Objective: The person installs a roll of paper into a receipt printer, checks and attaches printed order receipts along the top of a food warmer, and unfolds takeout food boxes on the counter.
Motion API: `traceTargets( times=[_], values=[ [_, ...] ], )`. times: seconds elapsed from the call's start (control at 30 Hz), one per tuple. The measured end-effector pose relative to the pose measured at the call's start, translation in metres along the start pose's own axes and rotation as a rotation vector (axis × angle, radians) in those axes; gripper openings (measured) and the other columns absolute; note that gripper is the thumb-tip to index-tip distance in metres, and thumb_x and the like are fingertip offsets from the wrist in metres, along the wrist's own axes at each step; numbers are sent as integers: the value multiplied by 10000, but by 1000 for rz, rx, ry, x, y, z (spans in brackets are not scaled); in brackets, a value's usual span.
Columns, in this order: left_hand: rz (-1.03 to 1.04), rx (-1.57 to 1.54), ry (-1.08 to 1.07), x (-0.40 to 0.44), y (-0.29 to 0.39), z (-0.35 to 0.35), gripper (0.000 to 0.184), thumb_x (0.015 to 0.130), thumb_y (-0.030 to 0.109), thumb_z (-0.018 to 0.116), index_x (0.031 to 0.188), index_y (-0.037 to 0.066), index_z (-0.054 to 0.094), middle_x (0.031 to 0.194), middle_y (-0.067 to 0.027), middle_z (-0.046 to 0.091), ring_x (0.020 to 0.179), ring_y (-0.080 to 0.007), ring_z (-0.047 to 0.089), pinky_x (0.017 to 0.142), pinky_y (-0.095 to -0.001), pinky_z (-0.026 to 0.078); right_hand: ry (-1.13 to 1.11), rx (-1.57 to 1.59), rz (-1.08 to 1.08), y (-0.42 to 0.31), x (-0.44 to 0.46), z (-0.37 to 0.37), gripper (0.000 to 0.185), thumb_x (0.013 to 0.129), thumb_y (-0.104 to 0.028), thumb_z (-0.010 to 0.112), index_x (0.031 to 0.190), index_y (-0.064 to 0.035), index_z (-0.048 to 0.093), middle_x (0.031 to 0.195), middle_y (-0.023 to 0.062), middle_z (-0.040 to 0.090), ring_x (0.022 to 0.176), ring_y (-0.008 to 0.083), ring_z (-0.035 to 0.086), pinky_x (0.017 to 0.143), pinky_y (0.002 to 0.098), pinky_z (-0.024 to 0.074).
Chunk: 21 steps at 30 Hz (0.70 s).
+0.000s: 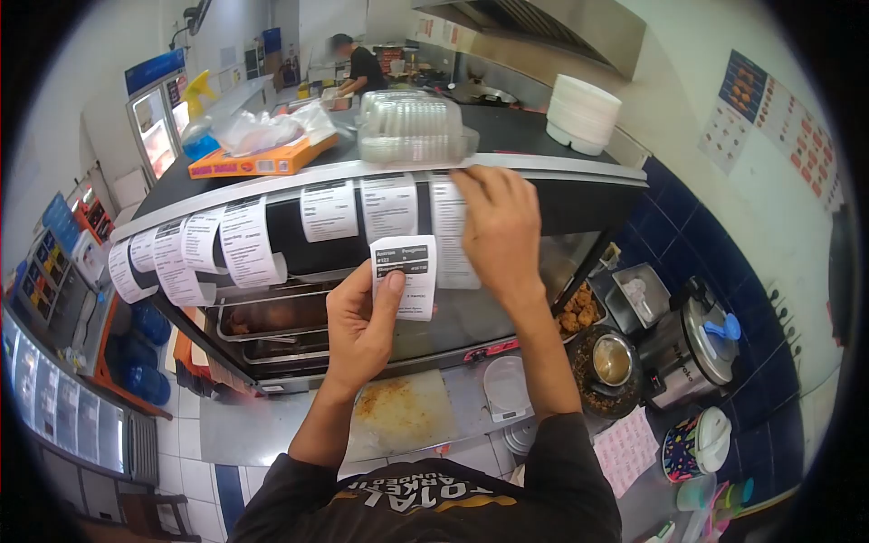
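My left hand [358,317] is closed on a printed order slip [412,246], its thumb pressed across the front of the paper. At the metal ticket rail [534,164], my right hand [502,226] pinches the top of a long order slip [450,235] hanging there. My palm and wrist cover part of that slip's right side. Several more slips hang along the rail to the left, among them a short slip [329,213] and a curled slip [249,240]. The rail runs along the top front edge of a display warmer holding metal trays [272,348].
Above the rail stand clear plastic containers [412,127], an orange box [253,163], a spray bottle [196,109] and stacked white tubs [584,113]. Below lie a stained cutting board [403,412] and a scale [509,385]. A rice cooker [692,339] stands right. A person [362,68] works at the back.
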<state>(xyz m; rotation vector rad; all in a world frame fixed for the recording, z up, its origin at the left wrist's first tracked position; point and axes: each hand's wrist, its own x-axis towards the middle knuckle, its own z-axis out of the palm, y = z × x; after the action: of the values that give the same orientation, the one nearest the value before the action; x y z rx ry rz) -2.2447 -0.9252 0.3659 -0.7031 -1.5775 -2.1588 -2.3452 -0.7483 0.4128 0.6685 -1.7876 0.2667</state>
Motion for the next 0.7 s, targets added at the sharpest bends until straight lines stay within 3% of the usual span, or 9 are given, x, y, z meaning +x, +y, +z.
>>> traceTargets(
  times=[0.1,0.2,0.3,0.37,0.5,0.57,0.63,0.7],
  values=[
    [-12,37,0,5,-8,8,265,1092,127,526,1229,-59,656,994,-97,737,798,-128,719,708,-279,613,-29,33,-16,-3,-1,-9,369,825,36,622,1178,-37,702,1183,113,657,1115,320,614,985,429,467],
    [-20,51,-16,22,-13,34,282,1105,152,498,1207,-57,658,939,-93,731,759,-132,716,667,-285,622,180,322,221,5,-7,-31,253,920,1,589,1143,-6,707,1153,148,694,1061,357,648,946,454,504],
    [-99,-104,19,49,-27,82,277,1109,175,481,1140,-37,657,858,-115,713,726,-156,704,633,-307,588,8,535,366,32,-9,-59,189,961,-26,590,1098,1,717,1084,165,705,1035,363,659,914,444,516],
    [145,378,13,73,-53,96,243,1088,177,498,1072,-17,643,774,-161,667,665,-204,664,605,-363,509,27,456,297,43,-2,-62,188,944,-21,596,1082,1,721,1072,164,707,1031,360,659,908,439,516],
    [45,395,116,100,-87,126,246,1070,194,494,1018,-14,617,718,-193,605,622,-260,611,598,-417,444,-71,269,112,65,5,-57,213,880,6,599,1051,-2,726,1072,159,708,1018,360,654,900,433,516],
    [171,134,232,109,-108,134,276,1073,207,477,983,-18,609,697,-186,604,608,-271,604,589,-430,445,-107,298,71,69,5,-55,255,831,21,600,1053,0,724,1083,157,708,1015,369,649,902,434,513],
    [53,159,230,109,-109,133,280,1076,205,462,996,-19,609,731,-209,623,647,-325,625,628,-455,461,-169,223,19,72,7,-52,253,832,16,593,1050,6,720,1089,166,702,1025,379,646,916,436,510],
    [222,22,323,118,-128,144,302,1072,207,461,978,-44,600,799,-244,638,722,-368,642,657,-479,466,-238,230,44,74,9,-51,247,838,13,581,1048,16,712,1073,177,691,1020,387,643,920,434,508]
  ],
)
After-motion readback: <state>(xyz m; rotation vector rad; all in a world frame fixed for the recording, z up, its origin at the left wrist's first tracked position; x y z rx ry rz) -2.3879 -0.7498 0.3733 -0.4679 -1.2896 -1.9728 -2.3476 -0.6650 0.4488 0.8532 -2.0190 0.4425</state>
